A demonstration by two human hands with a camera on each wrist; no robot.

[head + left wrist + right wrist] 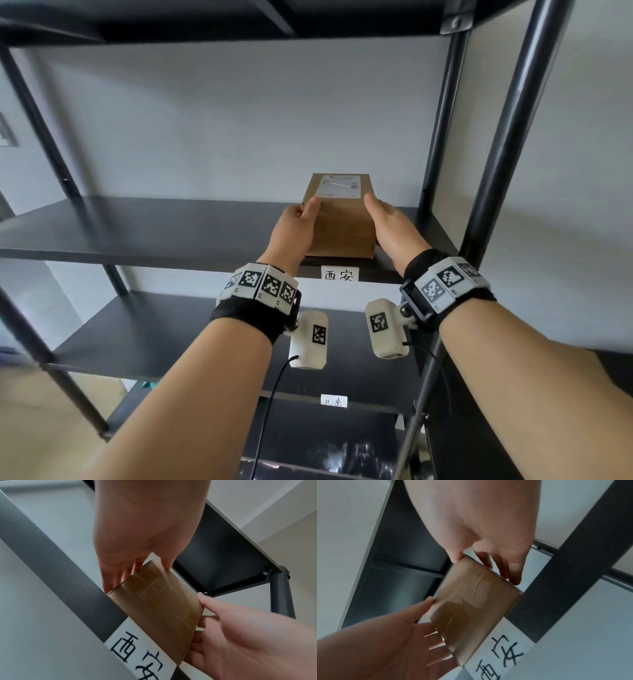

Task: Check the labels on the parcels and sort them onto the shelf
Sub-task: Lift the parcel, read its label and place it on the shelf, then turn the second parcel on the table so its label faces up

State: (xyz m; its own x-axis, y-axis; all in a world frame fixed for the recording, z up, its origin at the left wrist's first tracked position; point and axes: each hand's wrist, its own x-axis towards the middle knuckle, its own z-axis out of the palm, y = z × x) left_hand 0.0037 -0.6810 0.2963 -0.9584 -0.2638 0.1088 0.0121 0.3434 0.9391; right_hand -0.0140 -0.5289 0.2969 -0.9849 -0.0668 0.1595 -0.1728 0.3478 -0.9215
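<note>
Both the left grip (294, 226) and right grip (394, 228) clasp the brown cardboard parcel (339, 222), centre frame on the black metal shelf (154, 233) above its white tag (339, 274); better nudged squarely back before release.

A plain pale grey wall (222, 120) stands behind the black metal shelf (137, 226), and soft, even light falls across it. Low on the left, a tan floor (27, 411) shows between the shelf's slanting posts.

Dark shelf (137, 233); brown parcel (342, 226) stands at its right front edge.
</note>
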